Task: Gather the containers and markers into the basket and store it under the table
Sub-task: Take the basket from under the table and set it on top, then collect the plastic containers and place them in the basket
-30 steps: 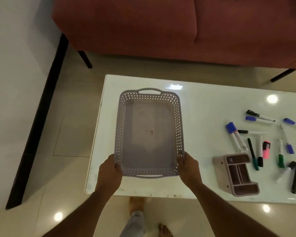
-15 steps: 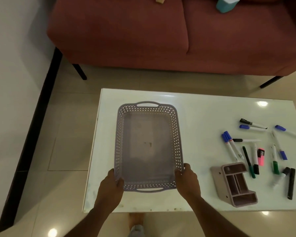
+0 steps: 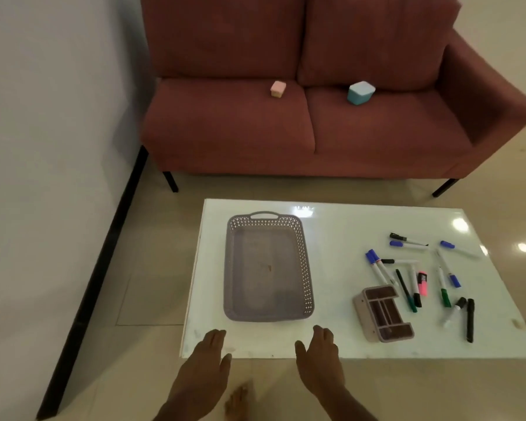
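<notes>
- Basket (image 3: 264, 262): grey, perforated walls, a handle at each short end. It lay flat on the left half of the table (image 3: 340, 232), its whole floor showing. The near short end sat a little in from the front edge, and the left wall ran near the table's left edge with a strip of bare top between.
- Left hand (image 3: 208, 360), right hand (image 3: 319, 357): both hovered at the front edge, just short of the basket's near corners and apart from it. The fingers were straight and loosely spread, grasping nothing.
- A wide band of bare top separated the basket from the markers (image 3: 444, 296).
- Markers: scattered over the right half, some crossing or touching.
- Divided container (image 3: 383, 314): at the near left of the scatter. Whether it lay flat or tipped could not be told.
- Black marker (image 3: 470, 320): nearest the front right corner.
- Pink container (image 3: 278, 89), teal container (image 3: 360, 92): one on each seat cushion of the sofa (image 3: 286, 126), well apart from the table, with a strip of floor between.
- Hidden: the space under the table, screened by the glossy top.
- Cut off: both forearms at the bottom frame, and the table's right front corner.
- A bare foot (image 3: 237, 402) showed, blurred.
</notes>
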`<state>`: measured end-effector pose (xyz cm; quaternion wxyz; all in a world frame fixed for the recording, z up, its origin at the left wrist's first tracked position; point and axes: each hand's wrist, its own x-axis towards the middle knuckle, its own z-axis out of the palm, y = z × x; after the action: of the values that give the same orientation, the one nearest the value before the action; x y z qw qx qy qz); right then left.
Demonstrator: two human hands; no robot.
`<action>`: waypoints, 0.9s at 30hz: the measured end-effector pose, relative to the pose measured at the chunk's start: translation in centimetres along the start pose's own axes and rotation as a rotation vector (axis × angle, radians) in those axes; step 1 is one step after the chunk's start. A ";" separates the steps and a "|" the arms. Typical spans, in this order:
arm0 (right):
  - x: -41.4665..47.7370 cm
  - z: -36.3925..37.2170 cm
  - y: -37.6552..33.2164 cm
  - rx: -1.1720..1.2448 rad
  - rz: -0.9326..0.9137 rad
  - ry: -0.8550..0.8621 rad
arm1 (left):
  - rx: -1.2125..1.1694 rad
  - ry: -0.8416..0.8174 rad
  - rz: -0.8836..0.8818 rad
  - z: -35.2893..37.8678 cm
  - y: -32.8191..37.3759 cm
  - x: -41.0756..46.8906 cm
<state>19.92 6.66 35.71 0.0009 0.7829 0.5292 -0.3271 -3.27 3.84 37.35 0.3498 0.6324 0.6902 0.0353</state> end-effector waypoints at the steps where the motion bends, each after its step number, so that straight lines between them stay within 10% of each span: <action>1: -0.9 -0.6 -1.2 0.015 -0.020 0.007 | 0.014 0.013 0.025 -1.2 0.2 -0.8; 17: -1.6 -5.4 -31.3 0.101 -0.114 0.315 | 0.362 0.158 0.355 -33.3 -10.7 7.4; 27: 5.6 -10.6 -39.5 0.010 -0.133 0.482 | 0.473 0.249 0.676 -43.7 -3.5 20.4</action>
<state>-6.11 32.37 54.77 -0.1507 0.8018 0.5628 -0.1328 -28.36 38.72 59.60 0.0778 0.8768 0.4701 0.0649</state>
